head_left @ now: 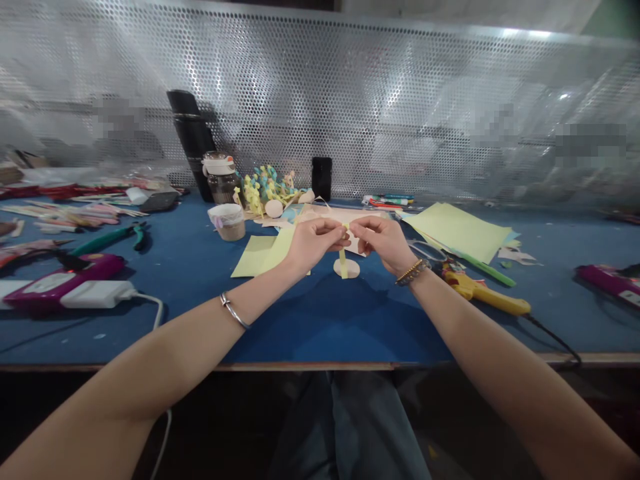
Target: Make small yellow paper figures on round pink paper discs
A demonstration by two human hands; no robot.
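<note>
My left hand [313,243] and my right hand [380,243] meet above the blue work surface [320,327], their fingertips pinching a narrow pale yellow paper strip [343,260] from either side. The strip hangs down towards a round cream paper disc [347,268] and seems to touch it. Just behind my hands lies a pale pink paper piece [345,215]. A folded yellow paper sheet [263,257] lies under my left wrist. Beyond my right hand are a stack of pale yellow paper sheets [460,230] and a pair of scissors [425,252].
A yellow hot glue gun [483,293] trails a black cord at right. Farther back stand a black flask [193,143], a jar [220,179], a tape roll [227,221], a quilled paper model [267,190] and a phone [322,179]. A perforated metal screen [320,87] closes the back.
</note>
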